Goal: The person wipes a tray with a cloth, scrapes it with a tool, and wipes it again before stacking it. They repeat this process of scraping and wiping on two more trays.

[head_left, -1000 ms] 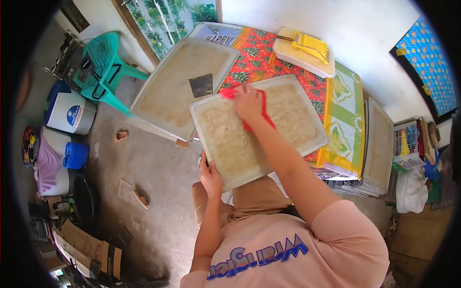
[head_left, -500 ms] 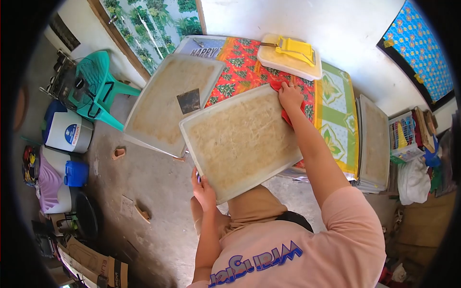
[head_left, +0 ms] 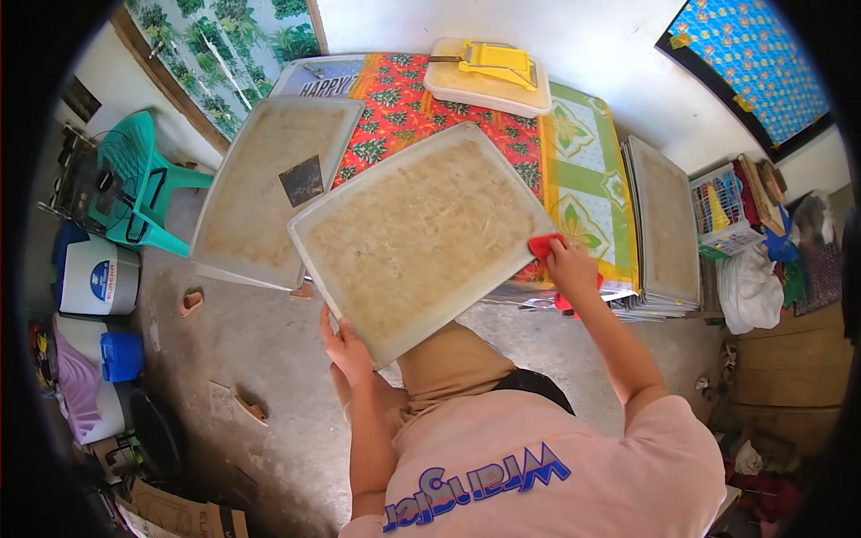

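Observation:
A large rectangular tray point(head_left: 421, 233) with a stained beige surface and pale rim lies at an angle between my lap and the table. My left hand point(head_left: 346, 350) grips its lower left edge, the fingers partly hidden beneath. In my right hand point(head_left: 572, 269) is a red cloth point(head_left: 543, 245), pressed against the tray's right corner. Part of the cloth hangs below that hand. A second similar tray point(head_left: 260, 179) rests at the table's left, with a small dark square plate point(head_left: 301, 181) on it.
The table carries a red patterned cover point(head_left: 395, 99) and a green-white one point(head_left: 574, 161). At its back stands a tub point(head_left: 489, 93) with a yellow slicer-like tool point(head_left: 499, 65). Stacked trays point(head_left: 664, 224) stand at right. A green chair point(head_left: 161, 197) and a slipper point(head_left: 191, 302) are left.
My right hand and the red cloth have moved from the tray's far edge down to its right corner. The whole view has shifted somewhat; my left hand still holds the tray.

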`<act>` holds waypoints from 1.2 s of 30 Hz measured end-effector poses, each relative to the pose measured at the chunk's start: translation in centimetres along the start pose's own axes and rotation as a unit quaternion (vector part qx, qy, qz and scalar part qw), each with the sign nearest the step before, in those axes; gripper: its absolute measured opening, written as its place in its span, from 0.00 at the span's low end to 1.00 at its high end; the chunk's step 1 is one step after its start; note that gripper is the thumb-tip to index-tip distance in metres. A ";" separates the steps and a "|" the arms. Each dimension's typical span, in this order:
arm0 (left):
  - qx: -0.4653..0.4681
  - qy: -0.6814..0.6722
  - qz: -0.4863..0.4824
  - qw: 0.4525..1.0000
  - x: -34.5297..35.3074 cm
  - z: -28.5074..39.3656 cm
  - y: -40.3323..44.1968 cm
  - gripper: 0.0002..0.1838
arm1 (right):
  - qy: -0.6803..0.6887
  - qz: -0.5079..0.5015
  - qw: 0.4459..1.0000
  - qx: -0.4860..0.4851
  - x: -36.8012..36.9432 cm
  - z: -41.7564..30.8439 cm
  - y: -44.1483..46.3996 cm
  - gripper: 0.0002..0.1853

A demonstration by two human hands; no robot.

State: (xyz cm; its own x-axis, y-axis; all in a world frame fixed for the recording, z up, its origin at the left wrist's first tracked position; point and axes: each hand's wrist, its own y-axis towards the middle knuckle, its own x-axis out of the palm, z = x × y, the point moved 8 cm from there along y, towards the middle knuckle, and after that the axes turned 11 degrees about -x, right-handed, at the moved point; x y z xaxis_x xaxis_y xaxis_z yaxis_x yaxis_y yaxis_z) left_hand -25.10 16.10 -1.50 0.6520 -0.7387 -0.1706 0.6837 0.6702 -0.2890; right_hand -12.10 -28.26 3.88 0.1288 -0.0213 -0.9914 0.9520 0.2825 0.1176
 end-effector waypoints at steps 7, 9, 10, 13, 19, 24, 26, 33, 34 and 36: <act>-0.008 -0.028 -0.031 0.999 -0.1 -0.8 0.3 0.25 | 0.371 0.027 0.924 0.087 -6.2 -1.6 0.7 0.17; 0.003 -0.002 -0.028 1.000 0.0 -1.1 0.5 0.25 | 0.383 0.096 0.919 0.015 -7.3 -4.7 3.5 0.13; 0.015 0.020 -0.019 1.000 -0.1 -0.8 0.3 0.25 | 0.368 0.108 0.923 -0.024 -7.9 -6.9 4.9 0.13; 0.053 0.060 0.003 0.997 -0.1 -0.2 0.0 0.25 | 0.325 0.100 0.934 -0.110 -7.1 -14.5 9.4 0.11; -0.006 0.085 -0.004 0.996 0.1 -0.3 0.0 0.26 | 0.341 0.161 0.908 -0.181 -1.7 -28.0 20.1 0.10; 0.046 0.099 0.024 0.994 -0.1 -0.8 0.1 0.26 | 0.381 0.010 0.915 -0.135 1.5 -31.3 25.3 0.12; 0.024 0.099 0.019 0.995 -0.2 -0.2 -0.5 0.26 | 0.364 0.009 0.924 -0.114 2.2 -30.3 26.3 0.12; 0.027 0.115 0.010 0.993 0.0 0.1 -0.4 0.26 | 0.342 0.016 0.937 -0.067 2.1 -27.2 26.8 0.15; 0.008 0.130 0.006 0.992 -0.1 -0.2 -0.3 0.26 | 0.341 0.012 0.937 -0.077 2.5 -27.7 27.2 0.16; -0.014 0.136 -0.001 0.991 0.1 -0.6 -0.4 0.26 | 0.339 -0.001 0.936 -0.093 3.8 -28.6 27.8 0.17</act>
State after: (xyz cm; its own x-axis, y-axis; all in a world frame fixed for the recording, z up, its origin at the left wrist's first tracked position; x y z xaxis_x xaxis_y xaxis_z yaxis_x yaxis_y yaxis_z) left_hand -25.50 15.77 -1.97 0.5353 -0.7345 -0.4170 0.6733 0.6692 -0.3145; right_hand 6.90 6.90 1.77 -0.1392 0.5729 -0.8077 0.8790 0.4472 0.1657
